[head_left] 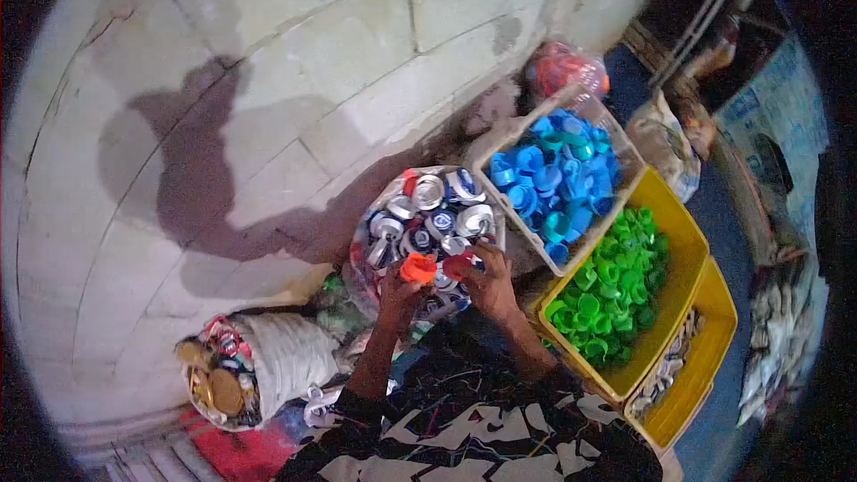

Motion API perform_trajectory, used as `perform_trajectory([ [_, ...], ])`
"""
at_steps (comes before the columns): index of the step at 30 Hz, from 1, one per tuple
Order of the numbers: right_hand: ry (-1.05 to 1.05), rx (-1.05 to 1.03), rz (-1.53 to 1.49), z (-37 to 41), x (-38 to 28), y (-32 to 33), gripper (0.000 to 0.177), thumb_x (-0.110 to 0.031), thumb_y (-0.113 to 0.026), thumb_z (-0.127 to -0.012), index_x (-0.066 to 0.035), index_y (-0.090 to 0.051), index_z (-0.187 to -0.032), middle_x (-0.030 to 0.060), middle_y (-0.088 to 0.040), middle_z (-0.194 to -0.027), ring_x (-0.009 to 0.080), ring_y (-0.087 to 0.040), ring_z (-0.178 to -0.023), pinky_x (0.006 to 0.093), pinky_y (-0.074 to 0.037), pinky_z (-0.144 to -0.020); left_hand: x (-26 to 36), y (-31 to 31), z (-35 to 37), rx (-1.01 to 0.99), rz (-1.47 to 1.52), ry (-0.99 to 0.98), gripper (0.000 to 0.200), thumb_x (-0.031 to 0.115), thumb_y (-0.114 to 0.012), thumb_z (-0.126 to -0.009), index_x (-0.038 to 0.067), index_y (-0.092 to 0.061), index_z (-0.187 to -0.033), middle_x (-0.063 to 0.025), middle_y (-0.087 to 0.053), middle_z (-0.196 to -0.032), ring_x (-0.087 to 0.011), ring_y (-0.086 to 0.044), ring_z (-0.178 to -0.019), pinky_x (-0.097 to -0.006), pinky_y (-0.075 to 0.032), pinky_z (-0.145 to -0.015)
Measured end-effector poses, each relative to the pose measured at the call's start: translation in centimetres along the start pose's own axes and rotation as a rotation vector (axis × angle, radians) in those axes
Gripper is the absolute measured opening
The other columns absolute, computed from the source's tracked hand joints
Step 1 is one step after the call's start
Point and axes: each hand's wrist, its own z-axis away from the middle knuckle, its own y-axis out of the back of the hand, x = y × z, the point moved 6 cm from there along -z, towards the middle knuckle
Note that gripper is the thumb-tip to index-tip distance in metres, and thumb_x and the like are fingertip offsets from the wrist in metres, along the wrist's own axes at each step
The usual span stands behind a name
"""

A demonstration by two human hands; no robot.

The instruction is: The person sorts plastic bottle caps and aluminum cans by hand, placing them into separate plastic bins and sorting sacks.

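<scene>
Orange plastic piece [418, 269] and red piece [457, 266], held in bare hands over bag [359, 261] of cans [442, 222], centre of frame.

Gripped in left hand [402, 295]: orange plastic piece. Pinched in right hand [491, 284], just beside it: red piece, partly hidden by fingers. Right of centre: white crate [518, 221] with blue caps [553, 174]; just below, yellow bin [677, 214] with green caps [611, 290]. Lower left: whitish sack [290, 359], tipped sideways, mixed scrap [225, 384] at mouth. Upper right of centre: clear bag [571, 71] of reddish items.

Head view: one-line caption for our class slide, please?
Left hand holding an orange piece, right hand a red piece, above drink cans.
</scene>
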Motion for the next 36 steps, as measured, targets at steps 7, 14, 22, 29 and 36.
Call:
perform_trajectory([
  [7, -0.09, 0.252, 0.386, 5.1, -1.6, 6.0, 0.025, -0.008, -0.072, -0.065, -0.014, -0.071, -0.089, 0.0169, -0.052, -0.113, 0.0372, -0.048, -0.103, 0.0441, -0.041, -0.088, -3.8, -4.3, -1.3, -0.108, 0.031, -0.101, 0.053, 0.003, -0.073, -0.073, 0.004, -0.044, -0.117, -0.0098, -0.057, -0.117, -0.0219, -0.058, -0.105, -0.0355, -0.047, -0.092],
  [14, -0.298, 0.452, 0.174, 15.2, 3.1, 11.0, 0.036, 0.002, -0.066, -0.068, -0.013, -0.072, -0.101, 0.0099, -0.048, -0.088, 0.0256, -0.051, -0.072, 0.0319, -0.045, -0.064, -5.9, -14.2, 0.2, -0.327, 0.209, -0.012, 0.067, 0.005, -0.079, -0.066, 0.005, -0.042, -0.121, -0.009, -0.053, -0.119, -0.0193, -0.053, -0.11, -0.0347, -0.043, -0.098],
  [22, -0.501, 0.745, 0.168, 29.7, 4.7, 21.9, 0.041, 0.001, -0.068, -0.071, -0.01, -0.066, -0.111, 0.0137, -0.062, -0.093, 0.0301, -0.065, -0.082, 0.0369, -0.053, -0.07, -5.7, -32.5, 6.7, -0.718, -0.084, 0.087, 0.068, 0.001, -0.08, -0.064, 0.001, -0.048, -0.123, -0.0068, -0.057, -0.114, -0.0182, -0.057, -0.106, -0.034, -0.043, -0.098],
  [29, -0.604, 1.036, 0.31, 49.1, 7.1, 33.7, 0.039, -0.008, -0.072, -0.075, -0.003, -0.064, -0.112, 0.0174, -0.062, -0.102, 0.0285, -0.066, -0.083, 0.0334, -0.055, -0.069, -12.8, -53.4, 17.7, -0.985, -0.156, 0.041, 0.072, 0.001, -0.082, -0.065, 0.0, -0.045, -0.126, -0.0093, -0.057, -0.118, -0.0196, -0.056, -0.11, -0.0335, -0.044, -0.098],
  [36, -0.9, 1.195, 0.553, 67.3, 6.2, 43.0, 0.038, -0.009, -0.072, -0.074, -0.008, -0.065, -0.111, 0.0164, -0.062, -0.101, 0.0323, -0.063, -0.088, 0.0376, -0.053, -0.075, -17.1, -72.5, 33.3, -1.352, -0.249, -0.064, 0.063, 0.011, -0.085, -0.067, 0.003, -0.054, -0.122, -0.0067, -0.061, -0.111, -0.018, -0.06, -0.101, -0.0305, -0.049, -0.087],
])
